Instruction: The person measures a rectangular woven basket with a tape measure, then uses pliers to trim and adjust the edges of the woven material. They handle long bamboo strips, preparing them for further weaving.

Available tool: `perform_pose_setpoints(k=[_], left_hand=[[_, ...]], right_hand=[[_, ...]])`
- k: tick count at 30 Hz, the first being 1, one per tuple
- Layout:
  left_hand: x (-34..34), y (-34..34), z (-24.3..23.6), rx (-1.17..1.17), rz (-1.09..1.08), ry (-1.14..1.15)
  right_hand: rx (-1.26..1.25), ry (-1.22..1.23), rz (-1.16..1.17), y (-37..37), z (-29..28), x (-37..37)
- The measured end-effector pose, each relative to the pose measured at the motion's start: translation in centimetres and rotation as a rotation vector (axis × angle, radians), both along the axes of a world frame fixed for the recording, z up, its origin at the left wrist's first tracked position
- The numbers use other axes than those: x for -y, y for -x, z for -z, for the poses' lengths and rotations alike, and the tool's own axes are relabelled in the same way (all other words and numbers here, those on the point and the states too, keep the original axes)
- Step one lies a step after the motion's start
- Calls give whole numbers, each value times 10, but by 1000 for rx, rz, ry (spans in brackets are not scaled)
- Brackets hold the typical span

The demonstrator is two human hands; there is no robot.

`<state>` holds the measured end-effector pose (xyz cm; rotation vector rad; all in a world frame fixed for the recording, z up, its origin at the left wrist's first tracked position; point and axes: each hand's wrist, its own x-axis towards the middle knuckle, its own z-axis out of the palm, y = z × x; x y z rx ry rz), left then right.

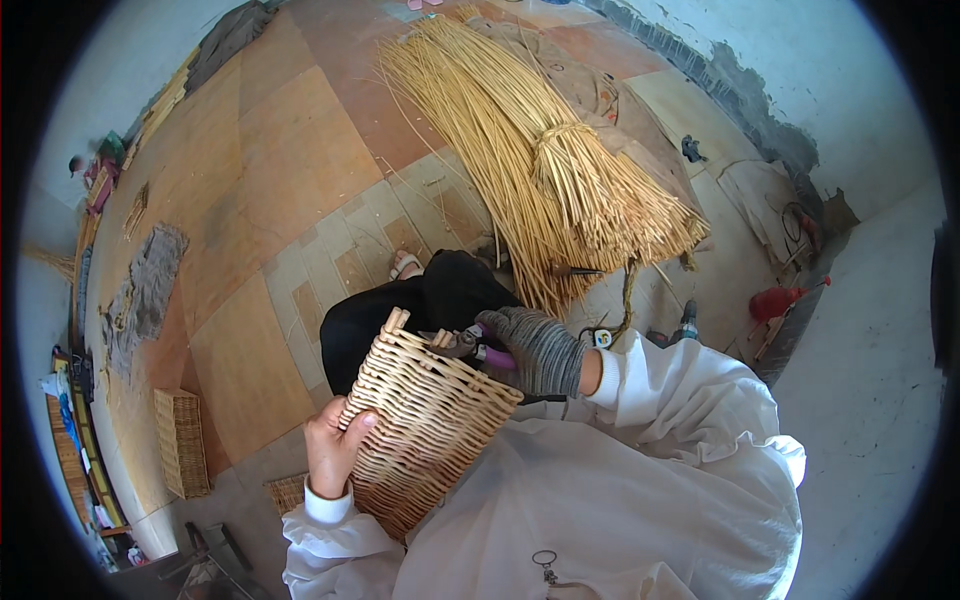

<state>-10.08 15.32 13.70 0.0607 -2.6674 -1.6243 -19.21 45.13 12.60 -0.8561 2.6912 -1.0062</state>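
Observation:
My left hand (pixel 330 448) is bare and grips the left side of a woven wicker basket (pixel 432 425), its thumb lying over the weave. The basket rests tilted against my lap, with thick stake ends standing up at its top left corner. In a grey striped knit glove, my right hand (pixel 545 352) is closed round pruning shears with purple handles (pixel 496 357). The shears' blades are at the basket's upper edge, beside a stub of a stake. Whether the blades touch it I cannot tell.
A big bundle of straw-coloured wicker rods (pixel 560 170) lies ahead, tied near its cut ends. Beyond my right arm are a red squeeze-type bottle (pixel 775 302) and a drill-like tool (pixel 688 322). Another wicker basket (pixel 181 443) stands at left, near a grey cloth (pixel 145 295).

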Motion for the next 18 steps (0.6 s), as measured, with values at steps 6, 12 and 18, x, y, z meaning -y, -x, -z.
perform_pose_setpoints(k=[6, 12, 18], left_hand=[[2, 0, 9, 21, -12, 83], [0, 4, 6, 54, 20, -114], [-18, 13, -4, 73, 135, -81]], right_hand=[[-12, 3, 116, -1, 42, 4], [209, 76, 93, -5, 10, 9], [65, 353, -20, 4, 37, 12]])
